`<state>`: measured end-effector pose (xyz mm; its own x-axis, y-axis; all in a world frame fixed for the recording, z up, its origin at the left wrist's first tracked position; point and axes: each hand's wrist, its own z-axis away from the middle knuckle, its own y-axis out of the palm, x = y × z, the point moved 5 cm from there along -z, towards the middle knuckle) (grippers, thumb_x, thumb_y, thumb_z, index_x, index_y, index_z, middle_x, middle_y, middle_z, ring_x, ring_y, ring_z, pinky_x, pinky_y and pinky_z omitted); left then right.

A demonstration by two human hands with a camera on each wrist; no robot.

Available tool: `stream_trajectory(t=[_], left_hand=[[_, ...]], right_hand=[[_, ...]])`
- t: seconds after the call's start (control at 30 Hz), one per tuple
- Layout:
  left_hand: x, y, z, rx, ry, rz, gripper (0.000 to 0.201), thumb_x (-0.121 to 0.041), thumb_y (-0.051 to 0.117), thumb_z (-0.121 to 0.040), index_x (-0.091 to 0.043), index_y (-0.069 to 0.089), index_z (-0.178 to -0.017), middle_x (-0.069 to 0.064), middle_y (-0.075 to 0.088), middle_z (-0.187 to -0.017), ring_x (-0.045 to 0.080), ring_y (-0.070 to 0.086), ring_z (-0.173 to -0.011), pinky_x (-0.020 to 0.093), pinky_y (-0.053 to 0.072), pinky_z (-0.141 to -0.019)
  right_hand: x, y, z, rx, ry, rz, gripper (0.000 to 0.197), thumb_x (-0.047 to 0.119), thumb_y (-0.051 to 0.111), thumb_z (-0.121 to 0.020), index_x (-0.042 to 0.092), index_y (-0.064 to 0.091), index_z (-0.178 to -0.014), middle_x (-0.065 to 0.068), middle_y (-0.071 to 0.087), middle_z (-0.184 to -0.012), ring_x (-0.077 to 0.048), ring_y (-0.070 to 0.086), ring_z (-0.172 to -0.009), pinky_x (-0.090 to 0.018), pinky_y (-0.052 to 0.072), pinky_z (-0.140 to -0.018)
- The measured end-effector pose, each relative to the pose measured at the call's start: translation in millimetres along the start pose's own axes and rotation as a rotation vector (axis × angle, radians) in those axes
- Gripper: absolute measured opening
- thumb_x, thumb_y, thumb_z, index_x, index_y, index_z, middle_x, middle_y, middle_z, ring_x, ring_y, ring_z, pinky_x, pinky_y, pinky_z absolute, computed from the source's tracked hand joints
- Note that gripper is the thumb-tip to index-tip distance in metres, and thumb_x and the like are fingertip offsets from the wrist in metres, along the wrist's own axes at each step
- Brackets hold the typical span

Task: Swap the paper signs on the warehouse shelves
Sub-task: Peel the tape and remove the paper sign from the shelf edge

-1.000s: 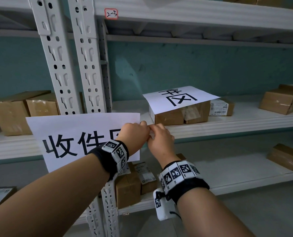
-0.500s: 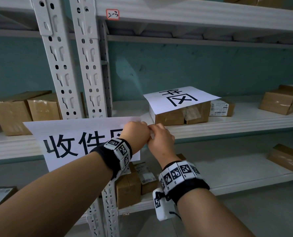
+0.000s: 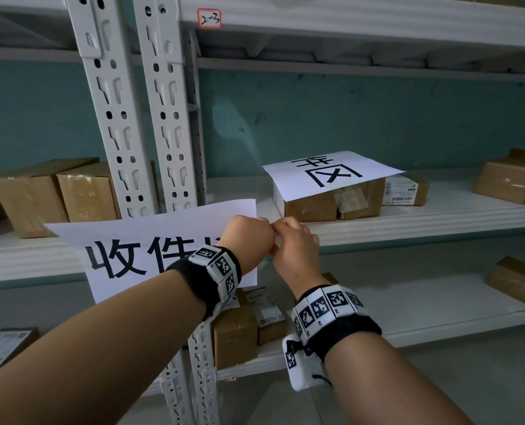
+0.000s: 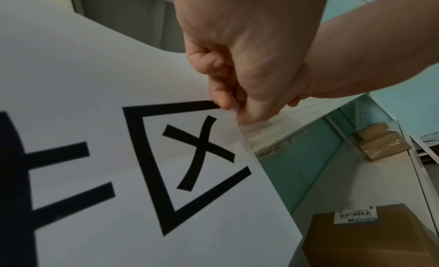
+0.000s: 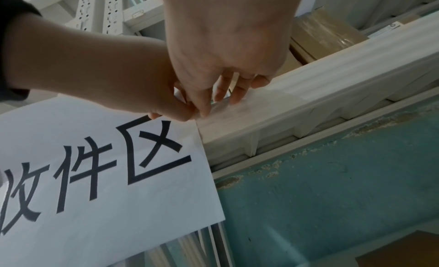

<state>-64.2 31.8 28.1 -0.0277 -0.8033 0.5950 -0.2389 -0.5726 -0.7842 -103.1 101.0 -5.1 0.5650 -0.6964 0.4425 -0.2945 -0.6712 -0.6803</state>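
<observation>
Left hand (image 3: 246,240) pinching paper sign (image 3: 132,240) edge (right hand (image 3: 295,246) touching)

Pretty dim storage room, light coming in soft from somewhere up top. A teal wall (image 3: 362,124) is running behind everything, its paint flaking along the edge in the right wrist view. White metal shelves (image 3: 408,222) are hanging off perforated uprights (image 3: 108,96), and brown cardboard boxes (image 3: 49,191) are sitting scattered across the levels. A grey floor (image 3: 470,372) is showing below.
</observation>
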Motion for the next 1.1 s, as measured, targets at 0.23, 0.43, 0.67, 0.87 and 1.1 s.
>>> stream_trajectory(t=[0.23,0.43,0.67,0.87,1.1], left_hand=[[1.8,8.3,-0.4,-0.041,-0.017,0.024,0.023,0.006,0.040,-0.089,-0.009,0.056,-0.096,0.003,0.030,-0.069,0.018,0.039,-0.053,0.026,0.018,-0.041],[2.8,2.3,-0.4,-0.088,-0.038,0.034,0.024,0.003,0.039,-0.091,-0.008,0.057,-0.102,0.003,0.040,-0.083,0.021,0.048,-0.064,0.026,0.018,-0.041],[4.5,3.7,-3.4,-0.066,-0.068,0.065,0.024,0.004,0.041,-0.090,-0.010,0.059,-0.097,0.003,0.041,-0.083,0.021,0.046,-0.063,0.026,0.019,-0.041],[1.8,5.0,-4.1,-0.055,-0.043,0.055,0.021,0.003,0.042,-0.090,-0.009,0.058,-0.096,0.003,0.040,-0.082,0.021,0.047,-0.064,0.026,0.020,-0.042],[-0.8,6.0,-4.3,-0.090,-0.018,0.052,0.022,0.002,0.041,-0.091,-0.009,0.057,-0.101,0.003,0.053,-0.092,0.022,0.062,-0.081,0.029,0.035,-0.055]], right_hand=[[2.8,1.5,-2.8,-0.023,-0.026,0.049,0.015,0.013,0.056,-0.087,0.016,0.067,-0.096,0.000,0.059,-0.109,-0.024,0.051,-0.101,-0.035,0.030,-0.085],[3.6,0.6,-6.1,-0.036,0.013,0.039,0.016,0.009,0.053,-0.087,0.015,0.067,-0.091,-0.001,0.059,-0.105,-0.024,0.052,-0.099,-0.034,0.028,-0.084],[3.5,-0.3,-5.6,-0.035,0.020,0.008,0.014,0.007,0.055,-0.086,0.012,0.067,-0.087,-0.003,0.058,-0.103,-0.025,0.052,-0.096,-0.034,0.026,-0.082],[0.7,3.6,0.7,-0.039,-0.020,0.007,0.014,0.008,0.064,-0.082,0.011,0.066,-0.095,-0.005,0.057,-0.106,-0.028,0.053,-0.101,-0.039,0.032,-0.088],[2.8,4.2,0.1,-0.032,-0.016,0.050,0.017,0.011,0.058,-0.086,0.014,0.065,-0.101,-0.003,0.056,-0.107,-0.026,0.053,-0.100,-0.039,0.033,-0.090]])
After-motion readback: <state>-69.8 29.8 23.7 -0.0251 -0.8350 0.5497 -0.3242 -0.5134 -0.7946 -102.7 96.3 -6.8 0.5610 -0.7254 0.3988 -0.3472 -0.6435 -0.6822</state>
